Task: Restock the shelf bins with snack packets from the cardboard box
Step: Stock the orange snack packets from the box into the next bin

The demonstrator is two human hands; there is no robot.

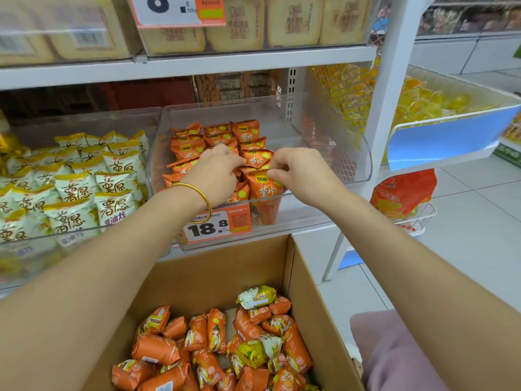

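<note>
Cardboard box (214, 275) stands open nearest, just below the shelf edge, holding loose orange packets (158, 348) and a few yellow ones (258, 349). Just past its far rim, a price tag (217, 225) reads 18.8 on the front lip of a clear bin (338, 165). Inside the bin the left hand (218, 172), a gold bangle (197, 200) at its wrist, curls its fingers onto the stacked packets (186, 149), orange with yellow-green circles. The right hand (298, 174) pinches the top of an upright packet (263, 189) at the front wall. The bin's right half shows bare floor. Leftward, white-and-yellow packets (73, 190) fill the neighbouring bin.
</note>
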